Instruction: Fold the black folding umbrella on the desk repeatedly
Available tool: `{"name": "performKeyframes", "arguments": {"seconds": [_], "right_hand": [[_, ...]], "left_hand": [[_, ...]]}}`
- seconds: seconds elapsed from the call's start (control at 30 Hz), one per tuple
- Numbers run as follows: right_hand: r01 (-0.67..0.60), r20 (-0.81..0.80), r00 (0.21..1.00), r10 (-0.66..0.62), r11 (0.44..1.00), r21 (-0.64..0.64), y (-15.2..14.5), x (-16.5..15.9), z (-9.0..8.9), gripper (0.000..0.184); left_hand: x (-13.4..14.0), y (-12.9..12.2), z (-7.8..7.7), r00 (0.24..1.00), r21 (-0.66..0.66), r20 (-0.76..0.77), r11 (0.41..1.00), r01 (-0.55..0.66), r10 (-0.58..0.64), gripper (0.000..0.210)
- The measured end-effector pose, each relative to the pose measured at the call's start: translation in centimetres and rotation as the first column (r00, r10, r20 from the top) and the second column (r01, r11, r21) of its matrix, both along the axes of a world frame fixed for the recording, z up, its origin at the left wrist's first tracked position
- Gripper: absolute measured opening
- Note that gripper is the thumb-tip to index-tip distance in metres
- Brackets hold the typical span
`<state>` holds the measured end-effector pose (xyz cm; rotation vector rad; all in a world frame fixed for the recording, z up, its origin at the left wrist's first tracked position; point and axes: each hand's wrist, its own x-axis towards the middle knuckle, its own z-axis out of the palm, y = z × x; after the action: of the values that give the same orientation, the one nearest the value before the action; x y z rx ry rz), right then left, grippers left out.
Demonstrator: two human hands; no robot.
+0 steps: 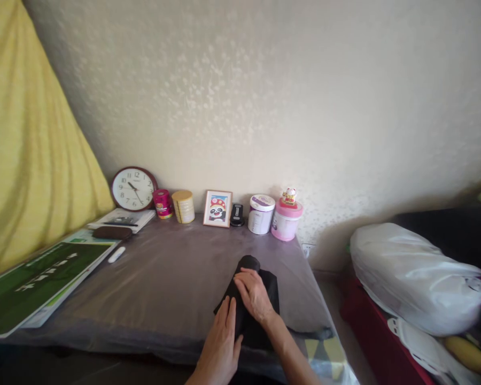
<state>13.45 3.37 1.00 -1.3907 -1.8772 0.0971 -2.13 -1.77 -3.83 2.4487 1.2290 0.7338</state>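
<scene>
A black fabric bundle (271,289) lies near the front right part of the table, its far end rolled or rounded and a flat layer spread to the right. Its exact kind I cannot make out. My left hand (222,337) rests along its near left side, fingers straight and close together, thumb apart. My right hand (255,297) lies across the top of the bundle, palm down, with the fingers pointing left and slightly bent. Both hands touch the black fabric; the part beneath them is hidden.
Along the wall stand a clock (134,188), a pink can (162,203), a yellow tin (183,207), a panda picture frame (217,208) and two tubs (261,215). A green board (36,283) lies left. Right of the table sits a white plastic bag (412,272).
</scene>
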Motion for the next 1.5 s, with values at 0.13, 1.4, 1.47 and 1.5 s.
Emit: {"name": "performKeyframes", "arguments": {"seconds": [0.13, 1.4, 1.47, 1.5], "right_hand": [[0.073, 0.062, 0.996, -0.07, 0.997, -0.037, 1.0, -0.4, -0.9, 0.029], [0.433, -0.364, 0.79, -0.494, 0.869, -0.241, -2.6, 6.0, -1.2, 0.044], [0.393, -0.406, 0.792, -0.456, 0.89, -0.232, -1.6, 5.2, -0.2, 0.046], [0.376, -0.417, 0.794, -0.442, 0.897, -0.235, -1.0, 4.8, 0.3, 0.046]], "left_hand": [[-0.1, 0.1, 0.1, 1.0, 0.03, 0.007, 0.999, 0.011, -0.011, 0.068], [0.3, -1.0, 1.3, 0.999, -0.13, 0.015, 0.991, -0.036, 0.039, 0.088], [0.3, -1.0, 1.3, 0.999, -0.132, 0.007, 0.99, -0.042, 0.044, 0.089], [0.3, -1.0, 1.3, 0.999, -0.133, 0.002, 0.99, -0.047, 0.047, 0.089]]}}
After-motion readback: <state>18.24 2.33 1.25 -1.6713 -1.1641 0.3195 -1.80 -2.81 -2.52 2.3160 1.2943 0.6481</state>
